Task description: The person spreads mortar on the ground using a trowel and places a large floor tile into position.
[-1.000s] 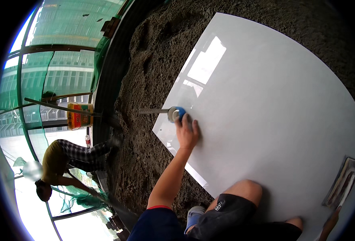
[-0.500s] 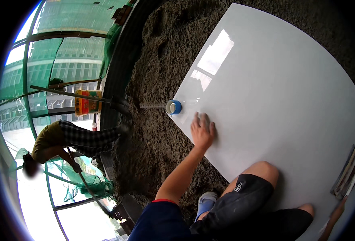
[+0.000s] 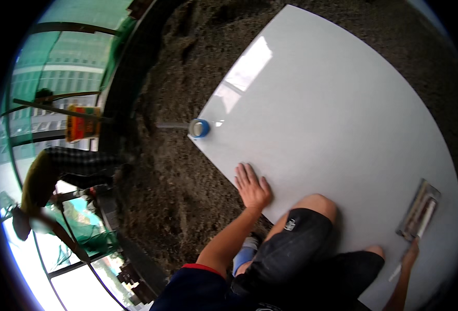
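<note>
A large, glossy pale slab lies over dark, crumbly bedding, and I kneel on it. My left hand rests on the slab close to its left edge, fingers stretched out and holding nothing. In my right hand is the handle of a flat rectangular trowel, held over the right part of the slab; whether its blade touches the surface I cannot tell. A round blue thing with a pale centre, perhaps a tape roll, sits at the slab's far left corner.
Rough dark bedding borders the slab. At the left, another person bends over with a long-handled tool. A yellow-and-red bucket stands near a long pole. Green netting hangs on a frame behind.
My left hand has moved back along the slab's edge, away from the blue thing. The trowel in my right hand has shifted inward. The whole view has swung slightly.
</note>
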Tool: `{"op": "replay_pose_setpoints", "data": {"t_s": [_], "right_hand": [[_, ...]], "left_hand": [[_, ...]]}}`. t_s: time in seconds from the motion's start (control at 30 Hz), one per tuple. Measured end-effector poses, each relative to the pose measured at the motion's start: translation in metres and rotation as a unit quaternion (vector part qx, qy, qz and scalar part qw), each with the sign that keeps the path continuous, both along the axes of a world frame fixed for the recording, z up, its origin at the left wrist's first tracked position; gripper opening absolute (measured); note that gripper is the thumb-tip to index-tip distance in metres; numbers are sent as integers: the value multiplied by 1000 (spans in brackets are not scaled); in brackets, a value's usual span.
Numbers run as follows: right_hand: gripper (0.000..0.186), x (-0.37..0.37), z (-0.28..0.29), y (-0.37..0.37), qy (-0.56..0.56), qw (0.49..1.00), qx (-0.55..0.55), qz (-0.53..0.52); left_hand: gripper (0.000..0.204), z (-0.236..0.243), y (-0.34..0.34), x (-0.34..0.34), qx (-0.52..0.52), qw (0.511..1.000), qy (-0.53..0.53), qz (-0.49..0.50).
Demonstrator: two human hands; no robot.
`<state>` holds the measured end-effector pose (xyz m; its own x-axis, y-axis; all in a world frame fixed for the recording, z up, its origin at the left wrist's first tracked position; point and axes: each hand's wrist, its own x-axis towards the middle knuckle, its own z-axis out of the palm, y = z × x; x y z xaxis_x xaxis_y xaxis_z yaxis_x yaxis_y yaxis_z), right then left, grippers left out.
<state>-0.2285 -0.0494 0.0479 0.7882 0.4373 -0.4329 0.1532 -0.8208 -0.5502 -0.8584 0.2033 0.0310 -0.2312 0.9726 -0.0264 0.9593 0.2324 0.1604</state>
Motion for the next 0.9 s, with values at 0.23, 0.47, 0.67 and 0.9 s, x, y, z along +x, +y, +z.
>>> {"op": "replay_pose_setpoints", "data": {"t_s": [0.23,0.47,0.67,0.9], "right_hand": [[80,-107,42,17,114,988,-53,-95],[74,-128,73,-22,110,981,-84,-135],[69,-171,203,56,88,983,40,-158],[55,-207,215,-6,-175,912,359,-90]], "left_hand": [[65,-1,-1,-11,3,998,59,13],[66,-9,1,9,56,998,27,16],[70,-19,-5,-10,72,997,23,-7],[80,-20,-9,-34,58,998,3,-24]]}}
